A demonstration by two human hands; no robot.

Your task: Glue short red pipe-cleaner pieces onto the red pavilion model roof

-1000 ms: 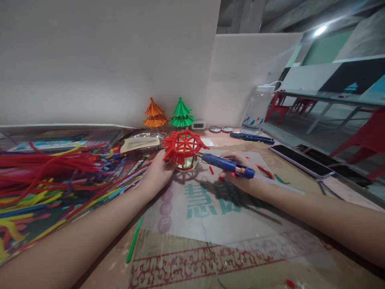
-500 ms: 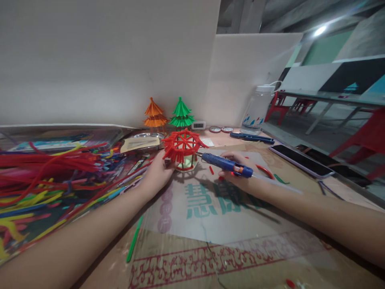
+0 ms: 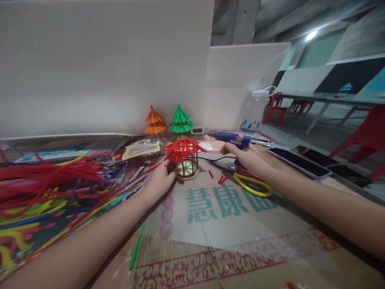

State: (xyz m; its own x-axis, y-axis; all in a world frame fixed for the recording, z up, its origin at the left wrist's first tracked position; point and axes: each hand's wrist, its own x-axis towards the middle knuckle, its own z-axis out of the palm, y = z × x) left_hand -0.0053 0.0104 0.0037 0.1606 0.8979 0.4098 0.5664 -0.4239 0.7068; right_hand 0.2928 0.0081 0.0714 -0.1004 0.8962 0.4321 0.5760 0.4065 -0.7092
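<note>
A small red pavilion model (image 3: 184,154) made of straw pieces stands on a pale hexagonal base on the cardboard sheet (image 3: 222,224). My left hand (image 3: 160,181) grips its left side, fingers curled under the roof edge. My right hand (image 3: 244,155) is off to the pavilion's right and farther back, closed on a blue glue gun (image 3: 231,138) whose nozzle points left, well away from the model. A black cord runs from the gun across the table. A few short red straw bits (image 3: 221,179) lie between the hands.
A heap of coloured straws (image 3: 45,188) fills the left. Orange (image 3: 154,121) and green (image 3: 181,119) pavilion models stand by the white wall. Yellow-handled scissors (image 3: 252,185), a clear jar (image 3: 254,112), two phones (image 3: 300,161) and a green straw (image 3: 136,247) lie around.
My right hand has pulled the glue gun away from the pavilion, up and back to the right. The yellow scissors handles are now uncovered. My left hand stays on the model.
</note>
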